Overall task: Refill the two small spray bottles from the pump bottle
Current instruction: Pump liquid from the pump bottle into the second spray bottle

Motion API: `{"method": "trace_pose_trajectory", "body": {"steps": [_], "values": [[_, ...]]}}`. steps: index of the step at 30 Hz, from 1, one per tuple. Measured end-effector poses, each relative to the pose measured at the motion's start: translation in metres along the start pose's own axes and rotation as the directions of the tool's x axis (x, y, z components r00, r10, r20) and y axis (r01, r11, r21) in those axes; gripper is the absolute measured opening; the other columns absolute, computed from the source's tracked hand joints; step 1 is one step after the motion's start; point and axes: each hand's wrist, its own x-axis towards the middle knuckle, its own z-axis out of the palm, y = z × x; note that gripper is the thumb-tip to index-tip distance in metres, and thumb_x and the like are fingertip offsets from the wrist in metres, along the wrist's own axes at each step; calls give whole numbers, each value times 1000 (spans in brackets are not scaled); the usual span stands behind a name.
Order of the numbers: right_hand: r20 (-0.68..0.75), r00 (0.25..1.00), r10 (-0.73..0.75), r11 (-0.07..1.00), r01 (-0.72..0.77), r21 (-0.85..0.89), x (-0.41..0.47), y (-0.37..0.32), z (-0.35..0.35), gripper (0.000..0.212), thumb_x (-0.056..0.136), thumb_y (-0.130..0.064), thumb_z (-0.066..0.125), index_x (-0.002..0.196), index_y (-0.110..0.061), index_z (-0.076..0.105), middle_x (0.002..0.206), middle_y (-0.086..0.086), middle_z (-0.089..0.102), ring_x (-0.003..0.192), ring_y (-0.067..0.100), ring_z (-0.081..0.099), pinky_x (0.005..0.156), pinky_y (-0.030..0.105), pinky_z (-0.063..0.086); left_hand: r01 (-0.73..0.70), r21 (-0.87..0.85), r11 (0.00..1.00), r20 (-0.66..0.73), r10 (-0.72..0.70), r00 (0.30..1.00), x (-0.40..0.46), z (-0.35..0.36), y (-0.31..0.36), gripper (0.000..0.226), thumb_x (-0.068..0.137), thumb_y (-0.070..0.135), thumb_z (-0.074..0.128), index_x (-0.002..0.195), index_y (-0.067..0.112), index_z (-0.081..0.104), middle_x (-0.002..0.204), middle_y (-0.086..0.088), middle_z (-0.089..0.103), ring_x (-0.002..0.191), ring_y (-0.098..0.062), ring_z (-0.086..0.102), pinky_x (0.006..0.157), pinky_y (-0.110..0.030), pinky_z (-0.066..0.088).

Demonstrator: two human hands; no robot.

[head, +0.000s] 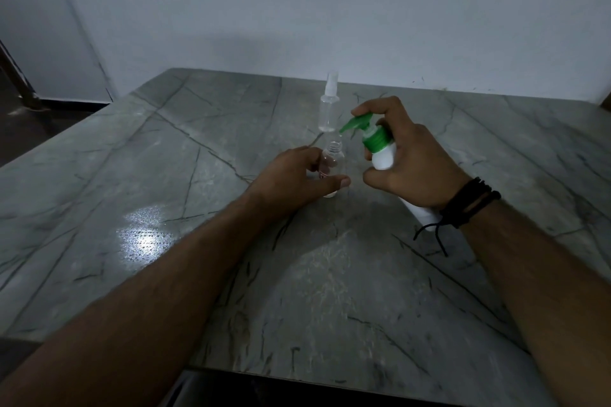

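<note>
The room was dim, with a plain pale wall (330, 10) behind a grey stone table (198, 208) veined with dark lines, and a patch of glare lay on the slab toward its left side. I observed the work taking place near the middle of the table. The left hand (297, 177) rested low at the surface, its fingers and thumb curled around an uncapped spray bottle (333, 162), a small clear one standing upright with its threaded neck open at the top; a trace of red showed on its side between the fingers. The right hand (413, 158) gripped a pump bottle (383, 155), white in the body with a green collar and green pump head, held off the table and tilted so that the head leaned toward the left. The forefinger lay over the top of the pump head, and the remaining fingers and thumb were wrapped around the body. The green spout pointed down and to the left, its tip just above and slightly right of the open neck. I could not tell whether any liquid was passing. A second spray bottle (329, 109) stood upright farther back, just behind the first, clear, with its spray top and cap fitted; its fill level was not legible. A dark corded wristband (469, 201) circled the right wrist, with a loose end hanging.
</note>
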Motion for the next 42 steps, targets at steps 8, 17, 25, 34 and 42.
{"method": "trace_pose_trajectory", "body": {"steps": [8,17,25,34,42], "values": [[-1,1000,2,1000,-2,-3,0,0,0,72,70,1,76,131,-22,45,82,-4,61,72,16,64,65,31,52,-34,-59,998,-3,34,999,1,2,-8,56,78,57,70,123,24,58,116,8,61,103,-9,57,85,-31,50],[19,1000,10,1000,-10,-2,1,0,1,69,71,2,75,125,-28,43,82,2,64,71,16,64,66,34,52,-77,-194,978,-22,74,997,-2,-1,-9,55,78,38,55,131,26,53,120,9,61,111,-5,55,94,-42,48],[22,1000,1,1000,-1,-12,1,-1,1,71,70,2,76,127,-27,43,84,3,63,72,20,65,67,38,52,-56,-225,973,-6,56,998,-2,-2,-8,48,78,35,50,123,24,60,114,9,63,105,-9,59,96,-49,48],[31,1000,1,1000,-1,-10,2,0,0,69,70,1,76,127,-23,44,82,0,63,69,17,63,65,34,52,-71,-207,976,-7,71,997,0,-1,-10,43,80,37,55,122,24,58,110,13,62,104,0,57,92,-37,49],[21,1000,-1,1000,1,-10,1,0,0,73,70,0,76,130,-25,44,83,-4,63,70,13,63,65,27,51,-91,-237,967,-22,88,996,-1,-1,-10,42,81,37,56,120,22,58,107,9,64,101,-3,59,86,-32,51]]}}
